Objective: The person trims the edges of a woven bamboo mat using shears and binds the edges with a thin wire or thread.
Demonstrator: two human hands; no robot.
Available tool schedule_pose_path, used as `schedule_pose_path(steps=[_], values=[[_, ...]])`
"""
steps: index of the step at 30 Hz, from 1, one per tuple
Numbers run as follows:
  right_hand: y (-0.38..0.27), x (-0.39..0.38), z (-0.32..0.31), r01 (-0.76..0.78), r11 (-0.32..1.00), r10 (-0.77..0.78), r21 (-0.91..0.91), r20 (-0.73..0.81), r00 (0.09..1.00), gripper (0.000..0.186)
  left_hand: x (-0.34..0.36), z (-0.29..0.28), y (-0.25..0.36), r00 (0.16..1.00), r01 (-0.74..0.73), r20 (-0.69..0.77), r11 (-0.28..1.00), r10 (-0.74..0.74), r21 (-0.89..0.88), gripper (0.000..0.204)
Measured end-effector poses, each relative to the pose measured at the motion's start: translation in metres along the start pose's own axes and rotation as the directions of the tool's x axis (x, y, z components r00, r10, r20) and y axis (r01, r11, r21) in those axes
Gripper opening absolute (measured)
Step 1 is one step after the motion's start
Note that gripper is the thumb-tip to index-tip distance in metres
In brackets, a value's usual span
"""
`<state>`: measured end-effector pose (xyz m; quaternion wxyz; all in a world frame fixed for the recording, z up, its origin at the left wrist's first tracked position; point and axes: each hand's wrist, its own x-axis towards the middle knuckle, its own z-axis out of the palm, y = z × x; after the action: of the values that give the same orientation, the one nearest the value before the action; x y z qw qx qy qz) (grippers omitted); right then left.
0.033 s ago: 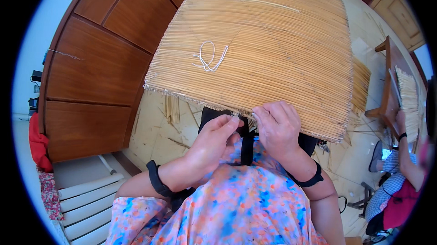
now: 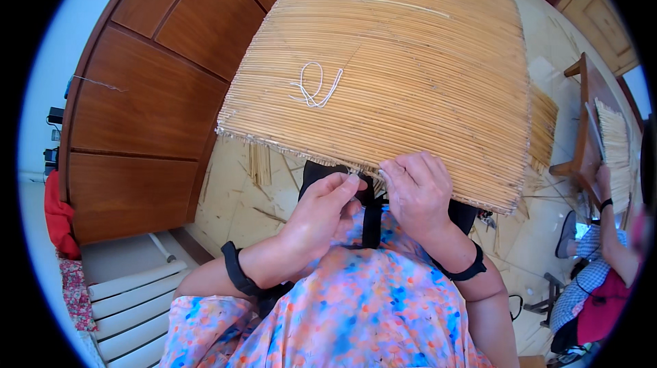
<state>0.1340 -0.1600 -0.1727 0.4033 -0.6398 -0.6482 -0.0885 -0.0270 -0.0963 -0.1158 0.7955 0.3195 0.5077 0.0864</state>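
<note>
A large mat of tan stalks (image 2: 383, 81) lies spread before me, with a loop of white cord (image 2: 315, 94) on it. At its near edge, my left hand (image 2: 325, 207) has thumb and index finger pinched together; what they hold is too small to make out. Just to its right, my right hand (image 2: 416, 197) grips the mat's edge with bent fingers. Black straps are on both forearms, and a dark object shows under the edge between my hands.
Wooden cabinets (image 2: 133, 94) stand at left, above a white radiator (image 2: 133, 306). Loose stalks litter the tiled floor (image 2: 239, 204). At right, another person's hand (image 2: 602, 176) is at a pale stalk mat (image 2: 612, 128) on a wooden bench (image 2: 582, 156). A smaller mat (image 2: 544, 122) lies behind mine.
</note>
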Motion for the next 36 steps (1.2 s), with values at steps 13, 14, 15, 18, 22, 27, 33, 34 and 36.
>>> schedule_pose_path(steps=[13,14,15,18,22,27,33,34,36], values=[[0.002,-0.003,-0.001,0.006,1.000,-0.006,0.020,0.007,1.000,0.019,0.017,-0.008,-0.022,0.987,-0.129,0.070,0.977,0.143,-0.171,0.021],[0.002,-0.003,-0.001,0.006,1.000,-0.007,0.025,0.010,1.000,0.019,0.017,-0.008,-0.021,0.989,-0.107,0.080,0.977,0.123,-0.186,0.021],[0.002,-0.003,-0.001,0.007,1.000,-0.007,0.022,0.009,1.000,0.019,0.018,-0.008,-0.021,0.989,-0.107,0.083,0.977,0.124,-0.186,0.021],[0.003,-0.001,-0.001,0.028,0.998,-0.028,0.048,-0.001,1.000,0.023,0.015,-0.006,-0.016,0.990,-0.104,0.079,0.981,0.119,-0.165,0.020],[0.004,-0.001,-0.001,0.050,0.997,-0.051,0.054,0.018,0.999,0.022,0.014,-0.003,-0.014,0.997,-0.081,0.012,0.990,0.083,-0.115,0.020],[0.004,-0.003,0.000,0.041,0.998,-0.042,0.057,0.009,0.999,0.021,0.019,-0.007,-0.021,0.991,-0.127,0.033,0.984,0.132,-0.123,0.020],[0.003,-0.004,-0.001,0.031,0.999,-0.031,0.036,0.020,0.999,0.022,0.025,-0.010,-0.027,0.970,-0.233,0.055,0.970,0.237,-0.067,0.020],[0.002,-0.004,-0.002,0.026,0.999,-0.027,0.034,0.020,0.999,0.023,0.024,-0.010,-0.028,0.974,-0.217,0.044,0.972,0.221,-0.090,0.020],[0.001,-0.003,-0.002,0.024,0.999,-0.025,0.032,0.022,0.999,0.023,0.024,-0.009,-0.029,0.978,-0.201,0.033,0.973,0.206,-0.116,0.020]])
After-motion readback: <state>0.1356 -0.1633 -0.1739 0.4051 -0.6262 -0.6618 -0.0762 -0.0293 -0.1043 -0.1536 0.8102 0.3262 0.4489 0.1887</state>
